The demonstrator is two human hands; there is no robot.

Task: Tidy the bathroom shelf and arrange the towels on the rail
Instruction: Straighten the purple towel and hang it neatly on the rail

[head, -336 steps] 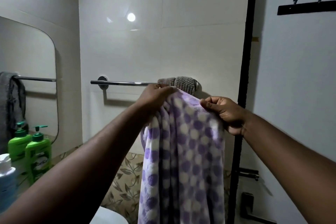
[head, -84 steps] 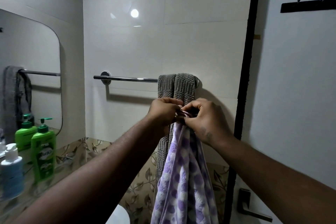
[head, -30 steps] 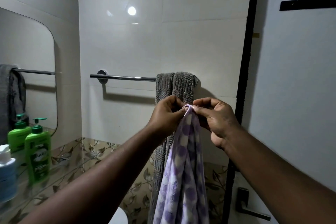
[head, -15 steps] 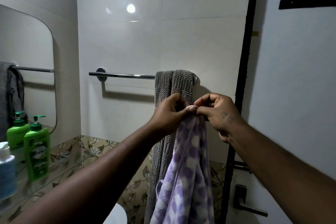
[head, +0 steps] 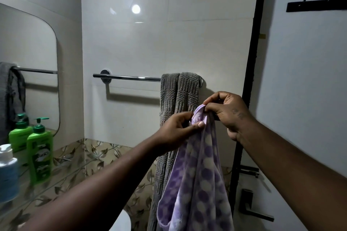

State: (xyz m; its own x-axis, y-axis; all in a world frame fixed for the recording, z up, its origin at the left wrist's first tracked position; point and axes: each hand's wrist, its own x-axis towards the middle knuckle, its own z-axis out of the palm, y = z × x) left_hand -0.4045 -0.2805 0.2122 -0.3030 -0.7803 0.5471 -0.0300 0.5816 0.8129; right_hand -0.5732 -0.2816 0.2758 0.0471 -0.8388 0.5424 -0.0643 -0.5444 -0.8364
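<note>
A purple-and-white dotted towel (head: 197, 180) hangs bunched in front of me, below the chrome towel rail (head: 127, 77). My left hand (head: 178, 127) pinches its top edge between thumb and fingers. My right hand (head: 228, 112) pinches the same edge a little higher and to the right. A grey ribbed towel (head: 178, 95) is draped over the right end of the rail, just behind my hands. The glass shelf (head: 62, 176) at the lower left carries the bottles.
On the shelf stand a green pump bottle (head: 39, 152) and a blue-and-white bottle (head: 7, 172); a mirror (head: 28, 58) behind reflects them. A black door frame (head: 251, 73), a door handle (head: 249, 210) and a hook strip (head: 315, 5) are at the right. A white fixture (head: 122, 221) shows below.
My hands have shifted slightly right and apart along the towel's edge; the left hand dropped lower than the right. The dotted towel hangs wider at the bottom.
</note>
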